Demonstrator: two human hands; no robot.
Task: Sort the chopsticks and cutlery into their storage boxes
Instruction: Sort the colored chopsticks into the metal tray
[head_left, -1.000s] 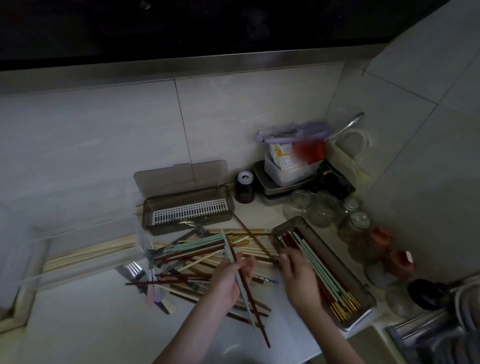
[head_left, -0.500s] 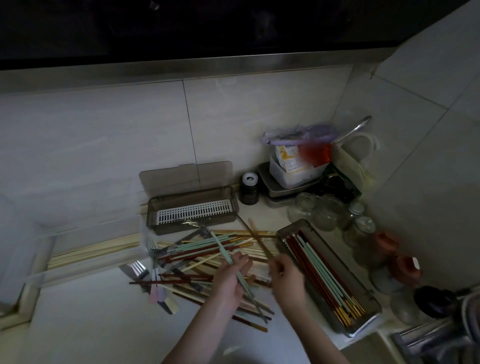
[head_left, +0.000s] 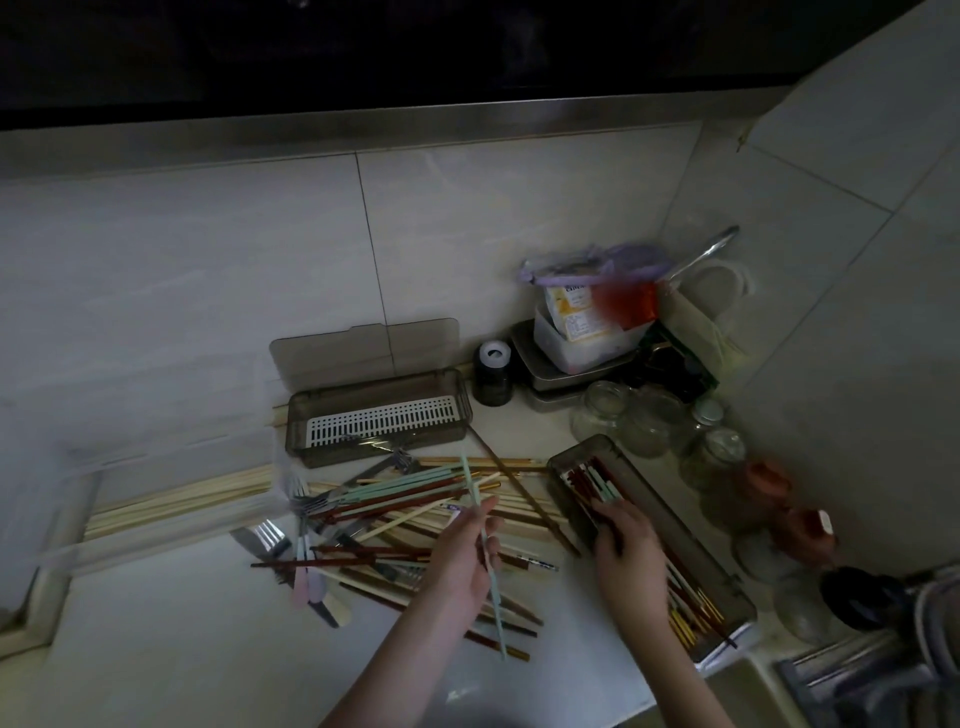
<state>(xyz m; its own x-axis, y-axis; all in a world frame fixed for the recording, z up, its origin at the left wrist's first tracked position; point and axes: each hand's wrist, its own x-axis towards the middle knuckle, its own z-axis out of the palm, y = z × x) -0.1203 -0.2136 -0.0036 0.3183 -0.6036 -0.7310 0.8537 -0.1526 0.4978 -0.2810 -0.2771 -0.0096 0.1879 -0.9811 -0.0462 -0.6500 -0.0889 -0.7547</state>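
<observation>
A dim, pale desk (head_left: 156, 665) in a tiled kitchen corner carried a loose heap of chopsticks (head_left: 415, 514) and forks (head_left: 270, 538) at its centre. At the far side an open smoked-plastic storage box (head_left: 379, 418) with a white slotted drain tray lay empty, its lid tipped back against the wall. To the right a second storage box (head_left: 691, 566), set at a slant, already held red, mint and gold-tipped chopsticks lying lengthwise. Glass jars (head_left: 644, 421) crowded the far right corner. The right hand (head_left: 626, 545) was over the near half of that second box, fingers bent down among the sticks; whether it gripped any could not be told. The left hand (head_left: 467, 556), hovering over the heap, pinched a single mint-green chopstick (head_left: 485, 558) between thumb and fingers, its far tip pointing away and its near tip reaching toward the desk's near edge. To seat the stick well, it would likely need turning parallel with those already boxed, tips matched to one end, then lowering flat so nothing rode up over the rim.
</observation>
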